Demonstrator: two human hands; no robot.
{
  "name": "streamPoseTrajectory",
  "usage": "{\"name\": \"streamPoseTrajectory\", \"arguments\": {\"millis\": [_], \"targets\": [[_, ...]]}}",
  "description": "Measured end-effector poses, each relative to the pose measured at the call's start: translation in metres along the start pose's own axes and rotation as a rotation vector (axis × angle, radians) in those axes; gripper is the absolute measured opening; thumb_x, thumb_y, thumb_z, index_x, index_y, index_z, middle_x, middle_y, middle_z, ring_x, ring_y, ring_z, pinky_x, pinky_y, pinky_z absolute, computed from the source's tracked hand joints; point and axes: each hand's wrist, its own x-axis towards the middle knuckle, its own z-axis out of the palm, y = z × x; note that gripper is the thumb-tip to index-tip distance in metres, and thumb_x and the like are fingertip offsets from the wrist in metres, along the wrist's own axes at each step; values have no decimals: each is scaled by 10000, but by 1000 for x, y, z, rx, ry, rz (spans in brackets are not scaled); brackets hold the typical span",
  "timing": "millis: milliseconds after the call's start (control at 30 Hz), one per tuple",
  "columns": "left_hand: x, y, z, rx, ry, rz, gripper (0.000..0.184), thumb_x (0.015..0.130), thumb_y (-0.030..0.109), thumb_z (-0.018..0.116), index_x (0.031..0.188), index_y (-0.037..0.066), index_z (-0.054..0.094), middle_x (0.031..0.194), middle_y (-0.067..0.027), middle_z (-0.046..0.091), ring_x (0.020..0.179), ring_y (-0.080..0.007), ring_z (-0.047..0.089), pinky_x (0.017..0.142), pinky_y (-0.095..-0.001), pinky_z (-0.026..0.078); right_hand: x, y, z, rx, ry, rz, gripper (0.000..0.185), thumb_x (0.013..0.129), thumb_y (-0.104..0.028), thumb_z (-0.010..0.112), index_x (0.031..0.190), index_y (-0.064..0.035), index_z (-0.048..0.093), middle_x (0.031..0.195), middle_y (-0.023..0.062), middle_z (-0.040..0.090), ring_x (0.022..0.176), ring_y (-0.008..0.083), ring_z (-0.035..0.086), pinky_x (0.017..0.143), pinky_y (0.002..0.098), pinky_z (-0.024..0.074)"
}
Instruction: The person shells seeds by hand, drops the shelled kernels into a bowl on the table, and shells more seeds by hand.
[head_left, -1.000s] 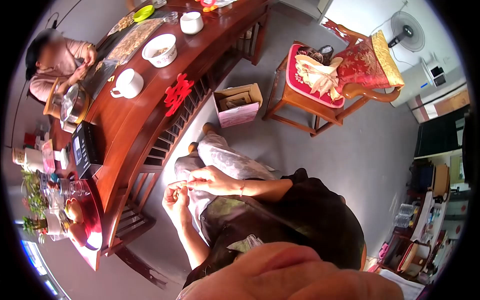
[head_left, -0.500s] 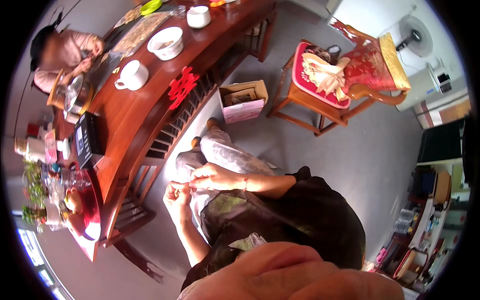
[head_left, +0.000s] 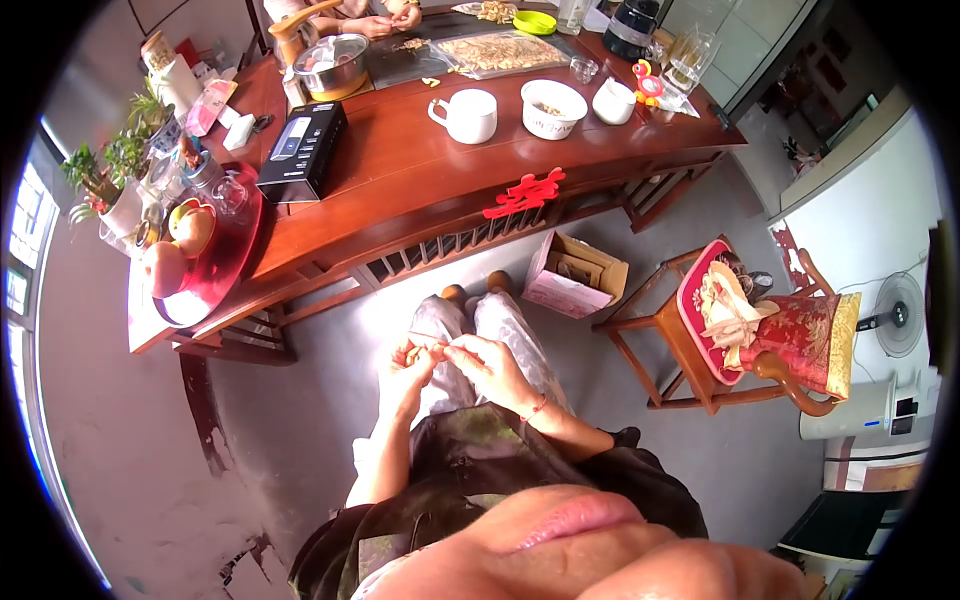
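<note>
My left hand (head_left: 408, 372) and my right hand (head_left: 487, 368) meet above my lap, fingertips pinched together around something small and brownish that I cannot make out. A red band circles my right wrist. Beyond them stands the dark red wooden table (head_left: 400, 185). On it are a white mug (head_left: 468, 117), a white bowl (head_left: 553, 110) with small bits inside, and a white cup (head_left: 613, 102). Behind these lies a clear bag (head_left: 500, 53) of pale pieces. Across the table, a person's hands (head_left: 390, 22) are close together near a metal pot (head_left: 332, 66).
An open cardboard box (head_left: 575, 275) is on the floor by the table. To the right stands a wooden chair (head_left: 690, 330) with cloth and cushions, then a fan (head_left: 898, 315). At the table's left are a black box (head_left: 303, 150) and a red tray (head_left: 240, 235) with fruit.
The view has swung round, so the table now lies across the top and the chair lower right. My hands stay together, the fingers slightly shifted around the small thing.
</note>
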Motion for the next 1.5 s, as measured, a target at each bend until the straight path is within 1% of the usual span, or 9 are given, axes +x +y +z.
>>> {"name": "streamPoseTrajectory", "arguments": {"millis": [67, 433, 600, 833, 900, 1033, 1233, 1300, 1500], "targets": [[-1, 3, -3, 36, -9, -2, 86, 815, 73, 663, 858, 10, 625, 689, -32, 620, 467, -4, 348, 420, -174, 234, 1, 2, 4, 163, -17, 97, 159, 936, -159, 571, 958, -13, 631, 632, -76, 459, 549, 5, 386, 477, 176, 309], [-5, 17, -4, 2, -146, -88, 80, 828, 67, 685, 883, 17, 656, 699, 31, 604, 538, 9, 400, 492, -147, 302, -3, -1, 0, 166, -54, 92, 170, 937, -185, 578, 916, -25, 633, 601, -90, 438, 525, -9, 365, 447, 179, 277], [-7, 7, 7, 53, -23, 62, 65, 814, 34, 673, 863, 13, 634, 661, 46, 566, 510, 14, 351, 463, -154, 252, -8, -1, 2, 176, 66, 150, 174, 908, -166, 607, 906, 4, 644, 624, -28, 503, 564, 26, 408, 487, 209, 332], [-11, 5, 14, 68, -29, 151, 66, 812, 13, 672, 860, 14, 626, 742, 15, 624, 540, 23, 361, 490, -141, 270, -14, -3, 3, 464, 92, 229, 162, 925, -178, 589, 899, -26, 637, 598, -74, 450, 522, 2, 369, 453, 184, 286], [-13, 13, 14, 83, -74, 87, 64, 817, 16, 669, 865, 7, 629, 758, 1, 637, 580, 9, 439, 530, -139, 329, -15, -4, 1, 612, 49, 311, 157, 926, -191, 589, 900, -42, 627, 588, -85, 440, 487, 2, 361, 429, 178, 277], [-10, 5, 4, 126, -118, 111, 106, 806, 46, 698, 881, 0, 638, 768, -16, 644, 704, -59, 579, 638, -168, 431, -18, -7, 1, 511, 67, 290, 153, 939, -189, 570, 887, -48, 600, 572, -93, 378, 460, 1, 323, 409, 178, 226], [-12, 21, 8, 182, -182, 16, 110, 792, 21, 719, 878, -3, 657, 729, 35, 587, 596, -2, 431, 535, -158, 330, -18, -13, -10, 494, -43, 341, 176, 949, -227, 555, 885, -69, 597, 593, -104, 385, 475, -5, 321, 422, 172, 235], [-10, 16, 4, 145, -186, -4, 117, 790, 6, 707, 882, -9, 636, 767, -15, 631, 638, -32, 503, 615, -157, 412, -18, -7, -8, 535, -62, 279, 171, 959, -226, 538, 895, -75, 585, 602, -103, 373, 485, -7, 308, 428, 166, 228], [-13, 12, 16, 66, -133, 28, 69, 805, 43, 666, 816, 9, 606, 629, 41, 518, 504, -9, 379, 469, -168, 285, -20, -14, -6, 671, -43, 317, 179, 958, -225, 538, 870, -80, 595, 587, -97, 401, 481, -8, 328, 424, 163, 246]]}}
